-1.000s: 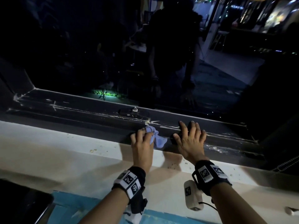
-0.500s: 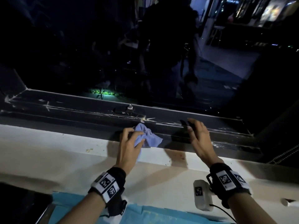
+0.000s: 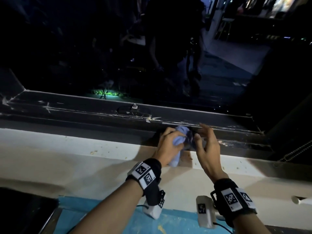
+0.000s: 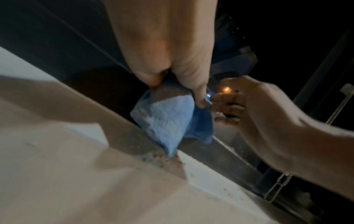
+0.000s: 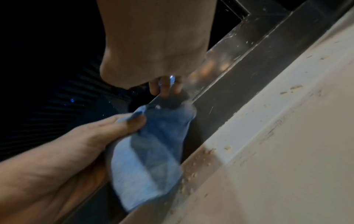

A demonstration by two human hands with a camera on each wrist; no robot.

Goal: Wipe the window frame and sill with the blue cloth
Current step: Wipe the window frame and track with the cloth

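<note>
My left hand [image 3: 168,144] grips the bunched blue cloth [image 3: 179,141] over the edge where the dark window frame [image 3: 84,114] meets the white sill [image 3: 67,157]. In the left wrist view the cloth [image 4: 168,121] hangs from my fingers, its lowest corner touching the sill's gritty edge. My right hand [image 3: 208,144] hovers just right of the cloth with loosely bent fingers. In the right wrist view its fingertips [image 5: 164,89] reach the cloth's [image 5: 145,151] top edge; I cannot tell whether they touch it.
Crumbs of debris [image 3: 93,152] lie along the sill and the frame to the right [image 3: 222,143]. A bolt [image 3: 134,105] sticks up from the frame. Blue sheeting [image 3: 101,217] covers the surface below the sill. The glass above is dark and reflective.
My left hand has bunched up the cloth and shifted right along the frame. My right hand has lifted off the frame and turned in toward the cloth.
</note>
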